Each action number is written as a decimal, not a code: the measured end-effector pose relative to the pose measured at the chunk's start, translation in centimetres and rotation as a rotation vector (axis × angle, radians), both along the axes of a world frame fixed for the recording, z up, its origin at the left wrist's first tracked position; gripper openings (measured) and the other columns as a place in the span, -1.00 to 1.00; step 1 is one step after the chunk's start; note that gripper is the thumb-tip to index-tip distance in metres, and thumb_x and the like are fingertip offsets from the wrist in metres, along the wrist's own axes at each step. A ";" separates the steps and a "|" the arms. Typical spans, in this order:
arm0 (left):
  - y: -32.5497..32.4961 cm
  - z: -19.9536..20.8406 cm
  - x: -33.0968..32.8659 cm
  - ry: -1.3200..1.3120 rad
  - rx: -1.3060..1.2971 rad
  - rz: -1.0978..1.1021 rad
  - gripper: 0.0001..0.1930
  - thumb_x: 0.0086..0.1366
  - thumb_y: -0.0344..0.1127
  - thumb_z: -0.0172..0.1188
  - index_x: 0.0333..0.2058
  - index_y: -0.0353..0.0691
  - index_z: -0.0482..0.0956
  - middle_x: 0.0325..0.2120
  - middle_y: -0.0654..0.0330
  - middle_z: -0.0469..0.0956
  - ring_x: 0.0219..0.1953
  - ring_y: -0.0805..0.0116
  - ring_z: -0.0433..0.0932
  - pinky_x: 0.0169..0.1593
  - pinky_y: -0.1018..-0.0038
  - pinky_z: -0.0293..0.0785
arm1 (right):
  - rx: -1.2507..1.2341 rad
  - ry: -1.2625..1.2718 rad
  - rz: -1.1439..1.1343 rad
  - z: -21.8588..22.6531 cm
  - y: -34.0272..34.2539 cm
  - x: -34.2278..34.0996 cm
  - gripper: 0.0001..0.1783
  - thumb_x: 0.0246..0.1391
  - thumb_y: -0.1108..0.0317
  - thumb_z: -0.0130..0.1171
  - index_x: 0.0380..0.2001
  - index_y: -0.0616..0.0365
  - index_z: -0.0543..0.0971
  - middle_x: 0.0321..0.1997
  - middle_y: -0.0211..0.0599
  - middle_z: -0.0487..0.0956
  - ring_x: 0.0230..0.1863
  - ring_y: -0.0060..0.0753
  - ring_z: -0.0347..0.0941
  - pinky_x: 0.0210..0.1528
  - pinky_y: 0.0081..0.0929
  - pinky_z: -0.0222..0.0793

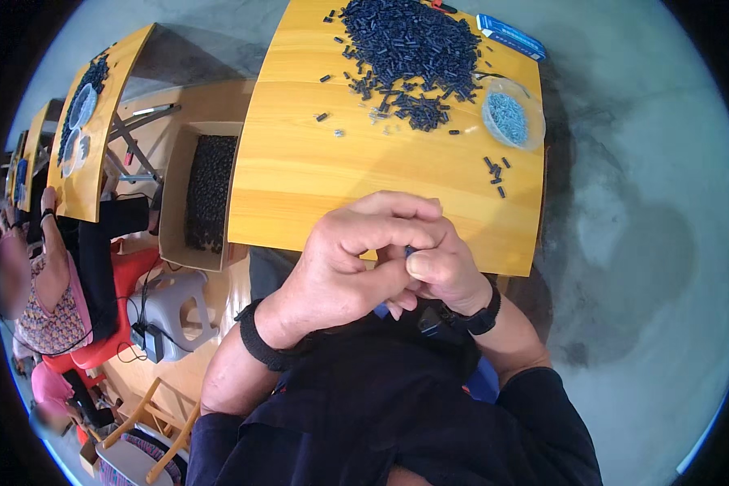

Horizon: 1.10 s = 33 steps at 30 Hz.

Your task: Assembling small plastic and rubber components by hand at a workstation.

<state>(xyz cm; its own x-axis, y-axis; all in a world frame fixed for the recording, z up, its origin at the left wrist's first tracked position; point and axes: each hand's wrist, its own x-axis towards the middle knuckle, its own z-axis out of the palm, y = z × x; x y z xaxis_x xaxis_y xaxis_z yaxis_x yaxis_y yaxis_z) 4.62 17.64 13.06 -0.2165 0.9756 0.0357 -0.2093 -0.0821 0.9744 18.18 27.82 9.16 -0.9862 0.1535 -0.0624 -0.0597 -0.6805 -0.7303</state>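
Note:
Close in front of my body, at the near edge of the wooden table [300, 186], my two hands meet. My left hand [336, 271] is closed, its fingers curled over toward the right one. My right hand [454, 275] is closed too, thumb pressed against the left fingertips. Between them a bit of a small dark piece [411, 251] shows; the fingers hide most of it. Farther off lies a large heap of short dark cylindrical pieces [413, 49]. At the right edge stands a clear round bowl [537, 121] with many small light-blue parts [506, 119].
Several loose dark pieces [494, 170] lie near the bowl, and a blue-and-white box [510, 36] is at the far right corner. Left of the table, a cardboard box [174, 194] holds more dark pieces. Beyond it are a grey stool [170, 304] and a seated person [57, 292] at another table.

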 end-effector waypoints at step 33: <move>0.7 -2.2 -0.6 0.171 -0.084 0.012 -0.77 0.02 -0.60 0.18 -0.29 -0.29 0.64 -0.04 -0.10 0.49 -0.08 0.24 0.57 -0.06 0.44 0.48 | -0.244 0.075 0.024 -2.4 -0.7 -0.4 -0.38 0.33 -0.03 -0.32 0.04 0.40 0.34 -0.57 -0.27 0.37 -0.58 -0.29 0.44 -0.49 -0.33 0.49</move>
